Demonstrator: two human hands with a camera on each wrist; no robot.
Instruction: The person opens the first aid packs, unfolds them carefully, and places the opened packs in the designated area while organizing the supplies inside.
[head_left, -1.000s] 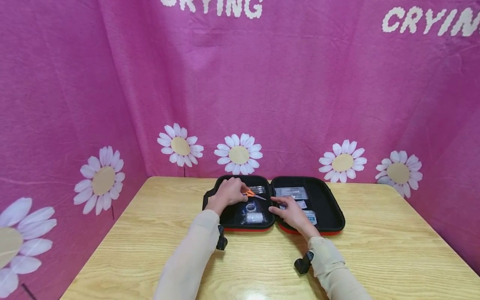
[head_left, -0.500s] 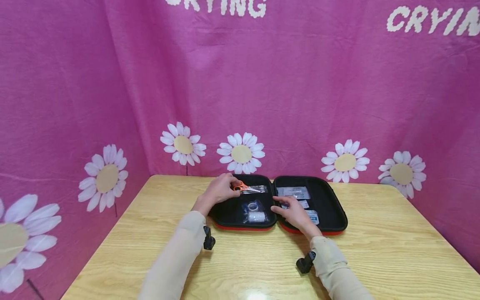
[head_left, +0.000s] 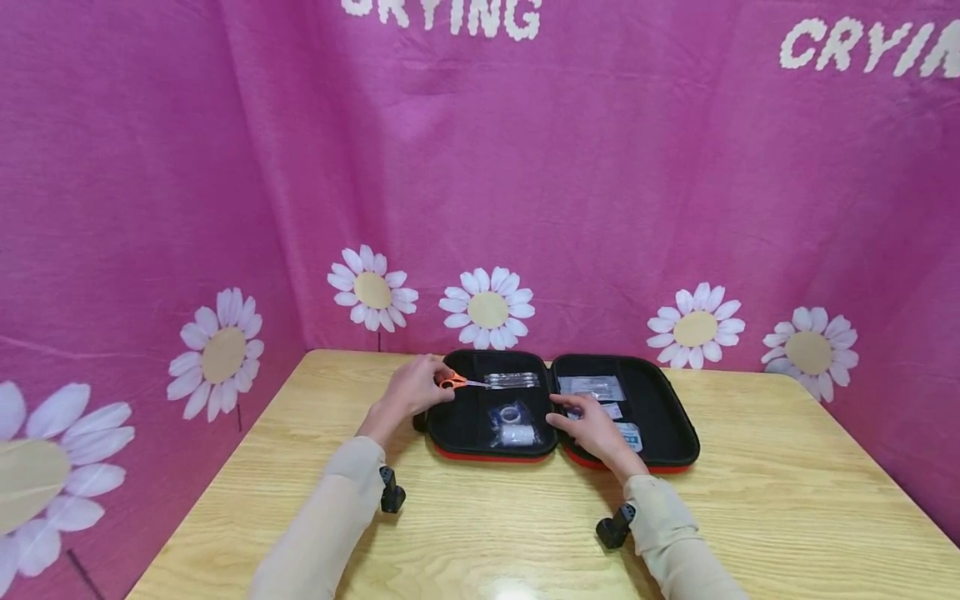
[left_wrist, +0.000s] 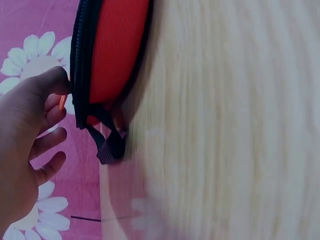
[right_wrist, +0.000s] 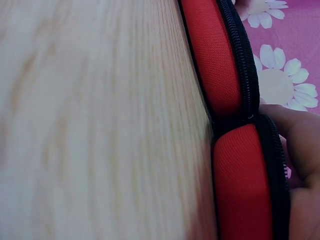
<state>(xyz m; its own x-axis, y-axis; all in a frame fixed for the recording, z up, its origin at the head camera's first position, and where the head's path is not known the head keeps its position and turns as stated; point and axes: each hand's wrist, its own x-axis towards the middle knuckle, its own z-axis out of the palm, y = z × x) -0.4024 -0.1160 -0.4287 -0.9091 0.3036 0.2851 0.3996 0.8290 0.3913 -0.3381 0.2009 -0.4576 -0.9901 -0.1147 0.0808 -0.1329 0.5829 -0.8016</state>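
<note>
At the left rim of an open black-and-red zippered case (head_left: 491, 456), my left hand (head_left: 408, 392) pinches a pair of scissors (head_left: 452, 381) by its orange handles. The blades point right, over the case's left half. In the left wrist view a sliver of orange handle (left_wrist: 62, 102) shows between thumb and fingers. My right hand (head_left: 592, 429) lies over the near left part of the right half, thumb at the hinge side and fingers loosely extended. Below its fingers lie white packets, partly hidden. Only the thumb side of this hand (right_wrist: 300, 145) shows in the right wrist view.
The left half also bears a clear packet of thin sticks (head_left: 512, 381) and a bag with white rolls (head_left: 516, 433). Flat packets (head_left: 592, 387) lie in the right half. A black strap loop (left_wrist: 111, 147) hangs from the case. Behind the wooden table (head_left: 480, 533) hangs a pink flowered cloth (head_left: 585, 208).
My left hand has drawn the scissors leftward, from over the middle of the left half to its left rim. The right hand stays in place at the hinge.
</note>
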